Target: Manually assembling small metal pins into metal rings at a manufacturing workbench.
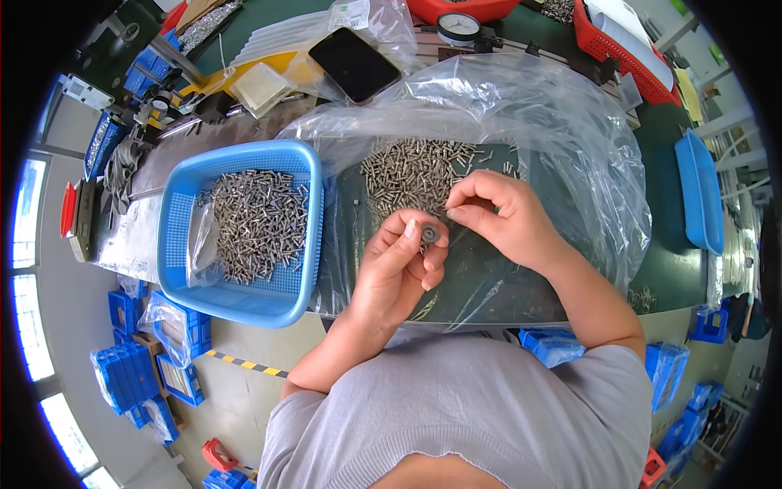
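Note:
My left hand (395, 265) is closed round a small round grey metal piece (429, 234) with a dark hole in its middle, its face turned up. Just right of it and slightly farther off, my right hand (509, 218) is pinched, thumb against forefinger. Whatever lies between those fingertips is too small to make out. Beyond both hands, a heap of small metal pins (415, 173) is spread on clear plastic sheeting (562, 106). To the left stands a blue plastic basket (305, 285) with many similar pins (261, 224) and a clear bag inside.
A black phone (355, 65) lies beyond the heap, with a dial gauge (459, 28) to its right. Red baskets (623, 53) stand at the back, and a blue tray (699, 191) at the right edge. Blue crates (126, 375) are on the floor at left.

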A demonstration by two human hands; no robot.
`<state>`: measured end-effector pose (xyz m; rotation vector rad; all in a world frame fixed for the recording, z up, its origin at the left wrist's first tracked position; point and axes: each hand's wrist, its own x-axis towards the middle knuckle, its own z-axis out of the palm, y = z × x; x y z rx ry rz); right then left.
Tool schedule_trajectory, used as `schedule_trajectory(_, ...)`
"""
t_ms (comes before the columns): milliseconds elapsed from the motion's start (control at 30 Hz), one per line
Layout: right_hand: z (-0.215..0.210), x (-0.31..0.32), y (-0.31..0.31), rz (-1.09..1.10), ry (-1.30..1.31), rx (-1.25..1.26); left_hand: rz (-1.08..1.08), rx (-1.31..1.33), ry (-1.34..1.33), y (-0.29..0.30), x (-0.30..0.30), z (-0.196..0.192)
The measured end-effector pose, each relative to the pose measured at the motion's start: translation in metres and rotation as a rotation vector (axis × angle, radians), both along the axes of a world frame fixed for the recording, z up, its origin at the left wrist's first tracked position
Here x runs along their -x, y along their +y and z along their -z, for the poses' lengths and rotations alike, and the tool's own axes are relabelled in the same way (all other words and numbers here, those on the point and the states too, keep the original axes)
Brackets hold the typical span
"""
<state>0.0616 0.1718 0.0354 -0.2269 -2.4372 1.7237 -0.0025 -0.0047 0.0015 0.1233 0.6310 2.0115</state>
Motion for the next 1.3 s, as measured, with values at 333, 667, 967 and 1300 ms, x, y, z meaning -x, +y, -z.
schedule_trajectory(333,0.004,-0.002,-0.007,-0.117,0.208,0.130,0.056,0.062,-0.025,-0.001,0.000,0.001)
schedule_trajectory(667,0.001,-0.002,-0.009,-0.145,0.383,-0.226,0.045,0.018,-0.035,-0.001,0.000,0.002)
schedule_trajectory(967,-0.009,-0.003,-0.009,-0.057,0.149,0.065,0.027,0.005,-0.031,-0.001,0.002,0.003)
schedule_trajectory(1300,-0.001,-0.001,-0.005,-0.183,0.331,-0.241,0.136,0.060,0.001,-0.001,0.001,0.001)
